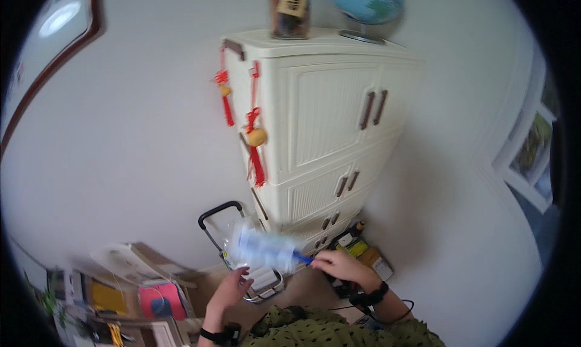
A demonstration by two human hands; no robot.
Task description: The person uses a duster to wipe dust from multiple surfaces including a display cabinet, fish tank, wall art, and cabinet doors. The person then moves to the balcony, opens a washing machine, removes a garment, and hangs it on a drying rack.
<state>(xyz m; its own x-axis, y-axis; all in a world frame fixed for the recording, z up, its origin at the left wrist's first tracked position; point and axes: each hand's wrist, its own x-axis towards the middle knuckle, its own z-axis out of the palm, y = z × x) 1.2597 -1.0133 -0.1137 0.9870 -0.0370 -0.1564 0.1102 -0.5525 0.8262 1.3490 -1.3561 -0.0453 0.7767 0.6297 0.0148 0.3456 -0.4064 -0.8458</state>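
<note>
My right hand point(342, 269) grips the blue handle of a fluffy white and pale-blue duster point(268, 251). The duster's head points left and is blurred. Just below it, my left hand point(228, 289) is raised with the fingers apart and nothing in them. Behind the duster stands a tall cream cabinet point(331, 115) with dark brown handles on its doors. Two red tassel ornaments with yellow gourds, the nearer one point(257, 138) larger in view, hang along the cabinet's left side.
A globe point(368, 3) and a clear container point(290, 18) stand on top of the cabinet. A folding luggage cart point(221, 209) leans at its lower left. Boxes and bottles point(363, 251) sit on the floor to the right. A pink item point(162, 300) lies lower left.
</note>
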